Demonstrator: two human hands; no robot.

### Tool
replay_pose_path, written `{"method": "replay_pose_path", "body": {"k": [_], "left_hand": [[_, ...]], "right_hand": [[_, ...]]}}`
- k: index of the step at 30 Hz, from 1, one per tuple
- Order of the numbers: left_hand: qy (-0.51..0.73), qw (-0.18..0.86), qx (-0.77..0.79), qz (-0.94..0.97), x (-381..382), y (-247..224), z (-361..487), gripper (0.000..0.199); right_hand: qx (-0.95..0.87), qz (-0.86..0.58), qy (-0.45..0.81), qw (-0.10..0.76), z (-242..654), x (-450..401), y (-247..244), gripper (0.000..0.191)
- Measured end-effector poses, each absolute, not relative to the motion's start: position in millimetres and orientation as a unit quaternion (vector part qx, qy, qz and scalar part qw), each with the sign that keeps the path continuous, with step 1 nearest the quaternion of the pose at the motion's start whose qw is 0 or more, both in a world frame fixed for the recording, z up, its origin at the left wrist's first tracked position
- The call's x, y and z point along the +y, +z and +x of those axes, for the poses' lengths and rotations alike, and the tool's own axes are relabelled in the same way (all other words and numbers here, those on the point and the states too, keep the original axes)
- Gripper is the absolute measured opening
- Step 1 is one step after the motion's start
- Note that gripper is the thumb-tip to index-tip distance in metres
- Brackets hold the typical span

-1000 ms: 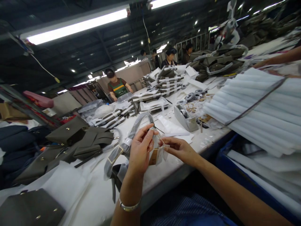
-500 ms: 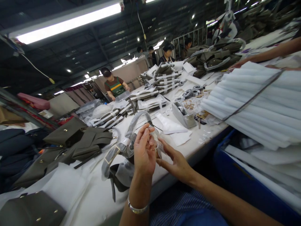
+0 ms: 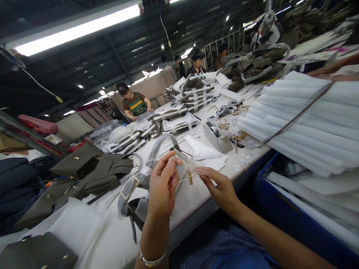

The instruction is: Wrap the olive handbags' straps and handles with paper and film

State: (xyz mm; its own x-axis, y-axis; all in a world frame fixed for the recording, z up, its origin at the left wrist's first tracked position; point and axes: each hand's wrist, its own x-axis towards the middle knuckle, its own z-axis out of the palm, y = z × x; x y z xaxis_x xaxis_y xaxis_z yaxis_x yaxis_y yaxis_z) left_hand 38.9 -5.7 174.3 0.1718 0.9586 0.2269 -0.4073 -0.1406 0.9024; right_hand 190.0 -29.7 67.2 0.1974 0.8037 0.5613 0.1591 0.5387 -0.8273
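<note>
Nearest: metal bangle (image 3: 153, 260), L wrist. Poss. snag pt. if the forearm drops onto the film nearby. Blue bin (image 3: 280, 203), R side, below tabletop level: a part dropped that way could be lost among the sheets.

Hands: L hand (image 3: 163, 183), thumb and index tips together, appears to pinch the upper end of a thin pale cord (image 3: 184, 163). R hand (image 3: 221, 188) pinches the cord's other end, thumb to index. Cord spans the gap btwn. hands in a narrow loop, above the table (image 3: 185, 215) near its front edge. Brown tag (image 3: 190, 178) shows at the loop; whether it is threaded, cannot tell.

Fault modes (my judgement):
a) Cord slips. Cause: only fingertip contact, each side.
b) Cord knots or snaps. Cause: uneven or excess pull.
c) Cord snags. Cause: film-wrapped strap (image 3: 153, 156) and its buckle (image 3: 129, 188), close by L hand.

Beyond: white sheets (image 3: 203, 147), then tape dispenser (image 3: 217, 137). An R-hand overreach could knock the dispenser. Foam stack (image 3: 297, 123), far R, banded but uneven; may slide if bumped. Farther: wrapped bundles (image 3: 196, 91), piled irregularly, could topple if jolted. Co-worker (image 3: 137, 104) at far side, out of reach.
</note>
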Motion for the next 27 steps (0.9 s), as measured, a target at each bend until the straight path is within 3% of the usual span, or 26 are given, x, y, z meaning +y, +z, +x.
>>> {"method": "replay_pose_path", "body": {"k": [6, 14, 18, 21, 23, 25, 27], "left_hand": [[0.534, 0.605, 0.288, 0.515, -6.1, 174.6, 31.0, 0.023], [0.635, 0.599, 0.212, 0.440, -2.6, 170.8, 40.7, 0.021], [0.633, 0.602, 0.227, 0.431, -6.5, 171.1, 43.9, 0.021], [0.612, 0.619, 0.214, 0.444, -13.8, 171.1, 48.0, 0.018], [0.602, 0.628, 0.205, 0.450, -19.2, 170.2, 49.9, 0.016], [0.600, 0.623, 0.214, 0.454, -24.1, 169.0, 48.0, 0.016], [0.602, 0.594, 0.245, 0.474, -29.4, 168.9, 39.7, 0.018]], "right_hand": [[-0.591, -0.421, 0.247, 0.642, 201.4, -23.4, 64.0, 0.018], [-0.605, -0.378, 0.311, 0.628, 188.8, -35.4, 51.6, 0.025], [-0.572, -0.364, 0.408, 0.611, 189.9, -43.1, 63.0, 0.038], [-0.589, -0.351, 0.400, 0.608, 184.2, -39.5, 77.9, 0.050], [-0.612, -0.357, 0.385, 0.591, 176.4, -34.7, 85.9, 0.043], [-0.608, -0.355, 0.412, 0.578, 168.8, -31.7, 89.7, 0.024], [-0.570, -0.343, 0.481, 0.572, 164.6, -31.9, 89.6, 0.026]]}}
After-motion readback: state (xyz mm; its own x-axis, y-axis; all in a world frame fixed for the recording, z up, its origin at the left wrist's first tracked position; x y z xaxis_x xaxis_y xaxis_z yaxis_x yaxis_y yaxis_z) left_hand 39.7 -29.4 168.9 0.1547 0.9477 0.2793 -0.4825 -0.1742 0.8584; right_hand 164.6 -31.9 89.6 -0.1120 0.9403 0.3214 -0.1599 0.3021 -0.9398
